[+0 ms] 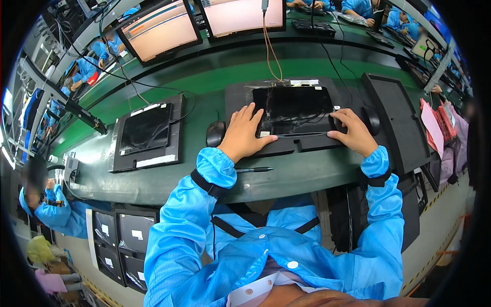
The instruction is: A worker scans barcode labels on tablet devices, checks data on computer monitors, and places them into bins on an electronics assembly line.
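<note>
In front of me a dark glossy display panel (pixel 296 105) lies in a black foam holder (pixel 276 147) on the green bench. Clear film shows at its edges, and small white tabs sit near its corners. My left hand (pixel 244 132) is open, with spread fingers on the panel's left edge and the thumb by its lower left corner. At the right edge, my right hand (pixel 354 134) rests its thumb and fingertips on the lower right corner, the fingers apart. A cable (pixel 273 56) runs down to the connector strip on the panel's far edge.
Another panel (pixel 146 129) lies on a foam holder to the left. Black mice (pixel 216 134) (pixel 370 121) flank my hands. A pen (pixel 254 169) lies near the front edge. An empty black tray (pixel 398 120) stands right. Monitors (pixel 161 31) rise behind; co-workers sit beyond.
</note>
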The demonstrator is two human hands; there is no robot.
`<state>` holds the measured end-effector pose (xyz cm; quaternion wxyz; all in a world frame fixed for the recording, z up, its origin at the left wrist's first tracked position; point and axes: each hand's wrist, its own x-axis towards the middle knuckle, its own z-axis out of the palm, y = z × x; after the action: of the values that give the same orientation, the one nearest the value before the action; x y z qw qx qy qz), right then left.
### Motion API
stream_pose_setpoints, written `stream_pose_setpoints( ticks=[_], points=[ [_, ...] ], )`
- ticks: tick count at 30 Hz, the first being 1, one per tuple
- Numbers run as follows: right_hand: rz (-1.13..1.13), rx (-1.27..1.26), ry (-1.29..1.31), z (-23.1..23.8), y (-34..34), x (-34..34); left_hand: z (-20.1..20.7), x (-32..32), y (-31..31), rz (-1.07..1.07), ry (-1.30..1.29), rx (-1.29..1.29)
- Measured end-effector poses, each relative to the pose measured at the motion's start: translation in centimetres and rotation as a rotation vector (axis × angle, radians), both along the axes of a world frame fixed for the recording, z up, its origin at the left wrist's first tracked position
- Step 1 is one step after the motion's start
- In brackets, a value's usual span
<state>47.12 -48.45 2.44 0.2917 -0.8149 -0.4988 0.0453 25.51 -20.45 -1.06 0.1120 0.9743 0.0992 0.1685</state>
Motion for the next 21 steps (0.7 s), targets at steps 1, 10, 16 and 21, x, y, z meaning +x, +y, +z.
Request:
stream_pose_setpoints(
  ticks=[1, 10, 16, 21],
  points=[
    [-0.027, -0.031, 0.040, 0.0, 0.1, 0.1, 0.0, 0.1, 0.0, -0.005, -0.003, -0.001],
    [-0.051, -0.034, -0.141, -1.7, -0.1, 0.6, 0.2, 0.2, -0.2, 0.008, -0.062, -0.005],
    [0.019, 0.110, -0.194, -2.0, 0.7, -0.4, -0.2, -1.0, 0.3, 0.041, -0.059, -0.062],
    [-0.296, -0.038, -0.403, -0.2, -11.9, 0.3, 4.6, -6.1, -6.1, -0.263, -0.161, -0.229]
  ],
)
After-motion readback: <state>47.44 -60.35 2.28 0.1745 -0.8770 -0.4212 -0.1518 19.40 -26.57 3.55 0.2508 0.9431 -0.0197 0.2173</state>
